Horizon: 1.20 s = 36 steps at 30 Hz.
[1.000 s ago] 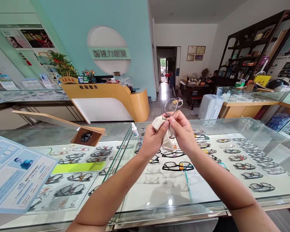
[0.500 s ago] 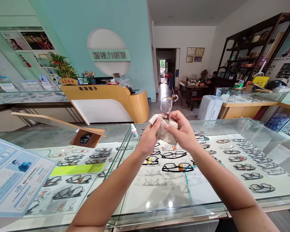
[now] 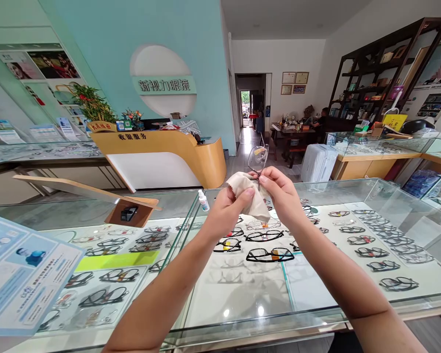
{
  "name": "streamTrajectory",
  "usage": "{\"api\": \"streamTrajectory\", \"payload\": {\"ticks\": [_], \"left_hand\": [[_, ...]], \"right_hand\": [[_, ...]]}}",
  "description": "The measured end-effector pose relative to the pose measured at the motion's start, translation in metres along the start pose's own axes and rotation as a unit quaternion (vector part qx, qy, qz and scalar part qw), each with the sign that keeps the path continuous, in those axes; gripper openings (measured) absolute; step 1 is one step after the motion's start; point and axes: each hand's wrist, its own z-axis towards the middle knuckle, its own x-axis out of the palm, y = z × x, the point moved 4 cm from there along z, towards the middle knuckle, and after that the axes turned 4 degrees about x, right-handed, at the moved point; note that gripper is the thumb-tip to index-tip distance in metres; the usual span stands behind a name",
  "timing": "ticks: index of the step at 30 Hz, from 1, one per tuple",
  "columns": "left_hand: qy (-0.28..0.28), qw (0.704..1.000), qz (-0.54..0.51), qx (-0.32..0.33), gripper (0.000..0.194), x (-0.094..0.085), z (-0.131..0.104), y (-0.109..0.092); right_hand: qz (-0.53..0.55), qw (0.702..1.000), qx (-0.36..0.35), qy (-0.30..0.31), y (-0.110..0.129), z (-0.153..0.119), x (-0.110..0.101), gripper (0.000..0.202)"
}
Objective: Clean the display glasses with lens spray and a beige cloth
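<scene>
Above the glass display case, a pair of eyeglasses (image 3: 257,158) is held upright, one lens pointing up and the other end hidden by cloth and fingers. My right hand (image 3: 279,190) is closed on the frame near its middle, thumb and fingertips pinched together. A cream cleaning cloth (image 3: 255,203) with a zigzag edge hangs from my left hand (image 3: 231,205), which is closed on it with the thumb on top. The cloth covers the lower part of the eyeglasses, so whether the left fingers press on a lens is hidden.
A small white spray bottle (image 3: 203,200) stands on the display case (image 3: 242,304), which holds rows of eyeglasses. A wooden stand (image 3: 127,212) and a blue leaflet (image 3: 25,274) are on the left. Beyond are a counter (image 3: 161,162), a white suitcase (image 3: 319,164) and a seated person (image 3: 321,119).
My right thumb has moved up off the cloth onto the frame. The eyeglasses have turned and tilted slightly, and the cloth now hangs looser from my left hand.
</scene>
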Motion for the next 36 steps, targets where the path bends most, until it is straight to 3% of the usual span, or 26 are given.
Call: {"api": "streamTrajectory", "payload": {"ticks": [8,23,31,36], "left_hand": [[-0.005,0.999,-0.037,-0.039,0.067,0.003,-0.003,0.003],[-0.061,0.998,-0.01,0.025,0.059,-0.001,-0.001,0.004],[-0.092,0.993,0.008,0.08,0.052,0.001,-0.008,0.001],[-0.064,0.993,0.059,0.082,0.053,-0.001,-0.006,0.004]], "right_hand": [[0.0,1.0,-0.003,-0.001,-0.002,0.001,0.001,0.041],[0.003,1.0,0.018,0.02,-0.007,0.002,0.0,0.04],[0.003,0.998,-0.022,0.056,0.003,-0.004,0.006,0.031],[0.023,0.999,0.007,0.034,-0.003,-0.001,0.002,0.035]]}}
